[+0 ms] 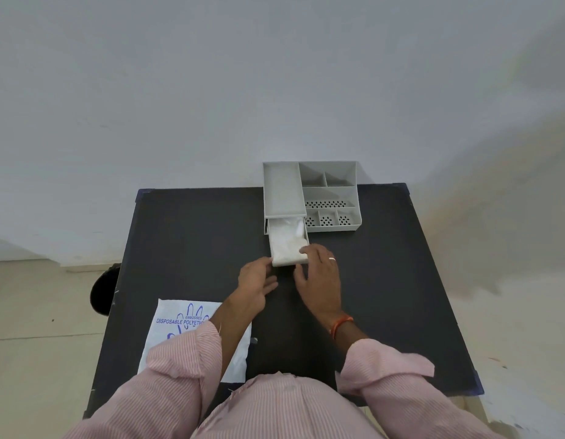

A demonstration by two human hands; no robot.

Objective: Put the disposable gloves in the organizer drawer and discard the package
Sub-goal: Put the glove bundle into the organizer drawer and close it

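Taking the grey organizer (330, 198) at the far edge of the black desk (186, 236) as your landmark: well to its near left lies the flat white package (179, 324), printed in blue, part-covered by your left sleeve. Your left hand (256, 280) rests at the pulled-out drawer's (289, 263) left front corner, its grip loose, fingers touching the drawer without clasping it. The drawer, under the organizer's left tray, holds the white disposable gloves (287, 239). Your right hand (321, 274) lies on the drawer's right front corner, fingertips on the gloves, grip released. The organizer's right compartments look bare, some with perforated floors.
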